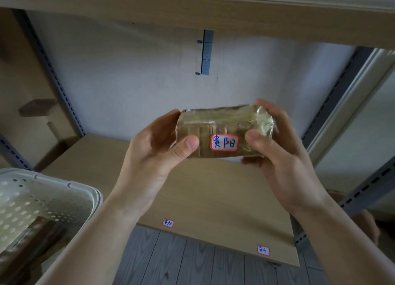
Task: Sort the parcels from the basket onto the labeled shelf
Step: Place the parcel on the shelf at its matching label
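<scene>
A small brown parcel point(220, 126) wrapped in clear tape is held up in front of the shelf, its white red-edged sticker with blue handwriting facing me. My left hand point(156, 148) grips its left end, thumb on the front face. My right hand point(280, 150) grips its right end. Below lies the wooden shelf board point(213, 195), with one label sticker point(168, 223) on its front edge at the left and another label sticker point(263, 250) at the right. The white perforated basket point(42, 201) stands at the lower left with dark parcels point(32, 242) inside.
An upper shelf board point(192, 9) spans the top of the view. Grey slotted metal uprights point(53, 75) stand at the left and right. A height-scale strip point(206, 51) hangs on the white back wall. Grey plank floor point(203, 263) shows beneath the shelf.
</scene>
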`<control>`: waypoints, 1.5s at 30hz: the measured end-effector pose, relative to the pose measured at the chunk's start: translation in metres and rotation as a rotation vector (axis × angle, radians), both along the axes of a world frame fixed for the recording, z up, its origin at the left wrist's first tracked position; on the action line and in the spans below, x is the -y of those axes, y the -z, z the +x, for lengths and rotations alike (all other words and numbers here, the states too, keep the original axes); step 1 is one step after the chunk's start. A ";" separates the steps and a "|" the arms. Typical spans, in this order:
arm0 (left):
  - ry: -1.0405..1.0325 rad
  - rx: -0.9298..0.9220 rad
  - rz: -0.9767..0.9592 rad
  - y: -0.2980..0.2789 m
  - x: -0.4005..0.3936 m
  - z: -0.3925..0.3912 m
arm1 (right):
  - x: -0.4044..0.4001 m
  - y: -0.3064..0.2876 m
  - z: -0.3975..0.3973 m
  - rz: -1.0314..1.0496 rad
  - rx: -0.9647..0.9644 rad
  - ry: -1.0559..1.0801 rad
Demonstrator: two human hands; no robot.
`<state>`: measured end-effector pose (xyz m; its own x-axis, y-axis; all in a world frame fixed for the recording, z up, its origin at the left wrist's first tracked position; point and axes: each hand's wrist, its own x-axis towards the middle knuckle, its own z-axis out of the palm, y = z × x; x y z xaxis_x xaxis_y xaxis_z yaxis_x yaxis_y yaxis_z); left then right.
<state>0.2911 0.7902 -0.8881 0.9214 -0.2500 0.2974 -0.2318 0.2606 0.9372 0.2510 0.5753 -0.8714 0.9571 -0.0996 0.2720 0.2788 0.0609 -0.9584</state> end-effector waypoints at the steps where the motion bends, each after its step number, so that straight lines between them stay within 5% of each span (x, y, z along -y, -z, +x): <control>1: 0.000 0.039 0.051 0.000 -0.001 -0.001 | 0.005 0.002 0.001 0.022 0.040 -0.033; 14: -0.092 0.229 0.240 0.001 -0.004 -0.009 | 0.008 0.006 0.008 0.136 0.219 -0.091; 19: -0.066 0.220 0.231 0.002 -0.013 -0.006 | 0.004 0.006 0.006 -0.068 0.114 0.096; 24: -0.077 0.185 0.262 0.005 -0.009 -0.011 | -0.013 0.005 0.008 0.064 0.077 0.245; 30: -0.282 0.215 0.417 0.016 -0.018 -0.001 | -0.023 0.019 0.015 -0.204 -0.023 -0.026; 34: -0.296 0.222 0.583 0.029 -0.026 0.019 | -0.033 0.047 0.029 -0.417 -0.055 0.053; 40: -0.150 -0.031 0.714 0.082 -0.034 0.066 | -0.045 0.097 0.070 -0.558 -0.225 0.068; 45: -0.122 -0.468 0.352 0.110 -0.040 0.093 | -0.062 0.127 0.090 -0.321 -0.437 0.010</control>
<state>0.3837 0.8305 -0.9985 0.9629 -0.1435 -0.2288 0.2181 -0.0864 0.9721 0.3410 0.6375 -0.9983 0.9874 -0.0864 -0.1327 -0.1506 -0.2543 -0.9553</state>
